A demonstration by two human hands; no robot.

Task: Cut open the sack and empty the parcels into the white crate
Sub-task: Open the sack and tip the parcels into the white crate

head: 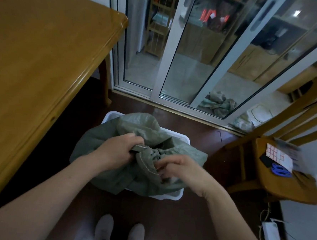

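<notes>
Our left hand [118, 149] grips a small grey tool [140, 147] at the bunched neck of the green sack [98, 144], while our right hand [180, 169] pinches the fabric there. The sack sits in the white crate [183, 139].

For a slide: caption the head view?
Over the crate, left hand with cutter, right hand pinching the sack.

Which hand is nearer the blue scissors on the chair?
Right. The right hand pinches the sack, left of the scissors; the left hand, gripping a small cutter, sits farther left.
</notes>
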